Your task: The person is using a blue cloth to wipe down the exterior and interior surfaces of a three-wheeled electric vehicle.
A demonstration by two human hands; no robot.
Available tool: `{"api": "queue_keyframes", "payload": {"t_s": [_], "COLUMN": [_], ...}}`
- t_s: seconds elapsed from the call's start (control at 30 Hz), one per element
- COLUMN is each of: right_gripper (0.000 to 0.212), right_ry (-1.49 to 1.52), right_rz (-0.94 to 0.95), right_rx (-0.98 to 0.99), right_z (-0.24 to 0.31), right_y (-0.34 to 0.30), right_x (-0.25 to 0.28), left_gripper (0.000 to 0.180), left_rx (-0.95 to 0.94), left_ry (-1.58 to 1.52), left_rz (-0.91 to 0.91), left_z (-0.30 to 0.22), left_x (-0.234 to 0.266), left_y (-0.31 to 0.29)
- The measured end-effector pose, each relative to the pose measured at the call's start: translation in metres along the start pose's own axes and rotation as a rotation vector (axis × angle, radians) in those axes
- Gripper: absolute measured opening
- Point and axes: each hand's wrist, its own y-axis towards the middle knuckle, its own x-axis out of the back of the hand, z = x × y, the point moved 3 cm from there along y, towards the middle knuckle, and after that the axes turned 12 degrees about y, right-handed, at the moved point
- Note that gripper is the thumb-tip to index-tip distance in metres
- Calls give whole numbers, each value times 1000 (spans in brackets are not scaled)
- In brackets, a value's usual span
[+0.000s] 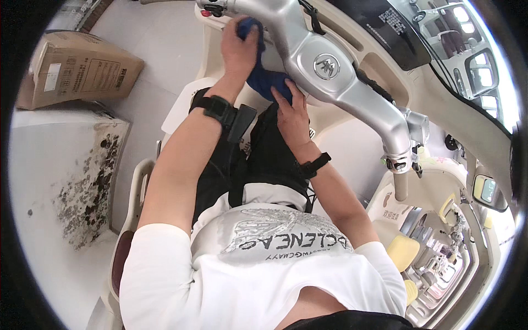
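A dark blue cloth hangs bunched between my two hands, just under the silver handlebar of a small vehicle. At the cloth's upper end, my left hand is closed around it, close to the bar's left grip. My right hand has its thumb and fingertips on the lower right corner of the cloth, with the fingers partly stretched. Part of the cloth is hidden by the fingers. Beneath the hands are my legs in black trousers and a cream body panel.
A cardboard box stands on a white, stained surface at my left. The bar's right grip reaches toward my right arm. Ahead is a dark windscreen; at right are a side mirror and another cream vehicle with yellow seats.
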Motion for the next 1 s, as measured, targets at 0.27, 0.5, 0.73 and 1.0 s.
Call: {"api": "queue_keyframes", "payload": {"t_s": [0.27,0.5,0.73,1.0], "right_gripper": [47,36,30,24], "right_ry": [-152,-77,268,978], "right_rz": [-9,-10,26,274], "right_rx": [-81,-108,-262,-949], "right_z": [-12,-20,-16,-12], "right_y": [-4,-9,-12,-12], "right_x": [5,17,10,-3], "left_gripper": [50,51,48,34], "left_rx": [-324,-379,-344,224], "left_ry": [279,246,208,-56], "left_rz": [127,316,417,264], "left_z": [-15,-15,-11,33], "left_x": [-18,3,10,49], "left_y": [-58,-73,-79,-27]}}
